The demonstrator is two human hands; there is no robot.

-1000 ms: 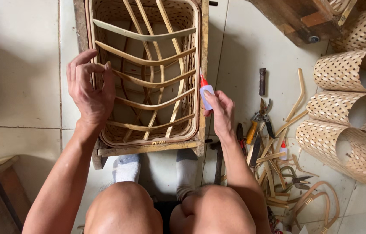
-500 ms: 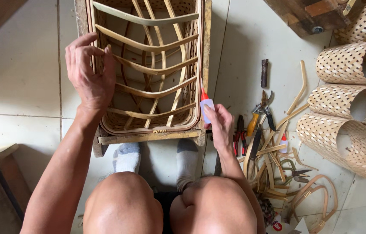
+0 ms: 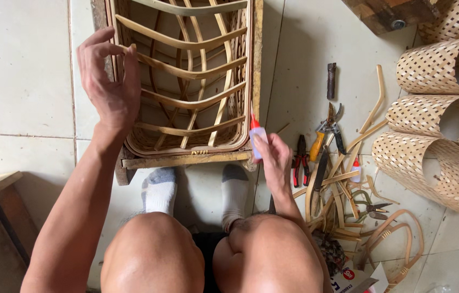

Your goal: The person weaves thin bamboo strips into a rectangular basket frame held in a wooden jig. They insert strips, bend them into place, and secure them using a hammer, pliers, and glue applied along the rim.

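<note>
While the knees and white socks [image 3: 197,190] sit nearest, the rattan frame [image 3: 186,81] lies on the floor just beyond the feet. At the frame's near right corner, the right hand [image 3: 274,160] pinches a small glue bottle [image 3: 255,138], red tip up. At its left rim, the left hand [image 3: 111,84] rests with fingers loosely curled, slightly spread. Right of the frame lie pliers [image 3: 300,157], cut strips and, farther, woven cylinders [image 3: 435,135].
</note>
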